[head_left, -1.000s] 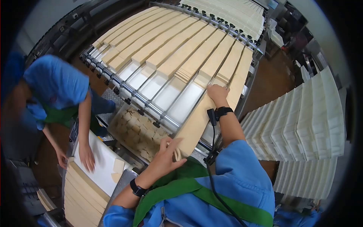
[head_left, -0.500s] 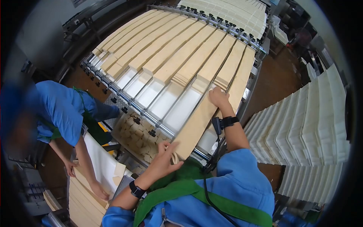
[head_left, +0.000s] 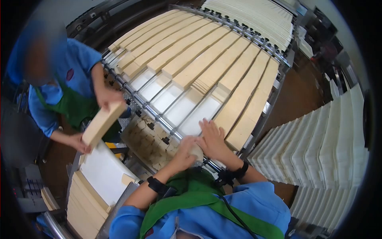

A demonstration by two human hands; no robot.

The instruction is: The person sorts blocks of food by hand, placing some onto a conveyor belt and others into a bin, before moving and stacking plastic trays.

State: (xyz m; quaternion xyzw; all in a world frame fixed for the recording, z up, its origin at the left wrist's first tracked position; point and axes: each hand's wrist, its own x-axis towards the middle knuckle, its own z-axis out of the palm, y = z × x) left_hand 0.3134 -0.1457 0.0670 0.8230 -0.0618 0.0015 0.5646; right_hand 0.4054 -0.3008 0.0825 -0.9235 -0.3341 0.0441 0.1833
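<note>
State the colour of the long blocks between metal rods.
The long blocks: pale tan, clearest in the head view.

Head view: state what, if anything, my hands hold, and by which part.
Your left hand is blurred beside a pale piece; whether it grips it, and where, cannot be told. Your right hand, fingers spread, shows no visible grip.

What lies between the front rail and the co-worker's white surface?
In the head view, mainly a bin of pale pieces lies between the rail and white surface.
</note>
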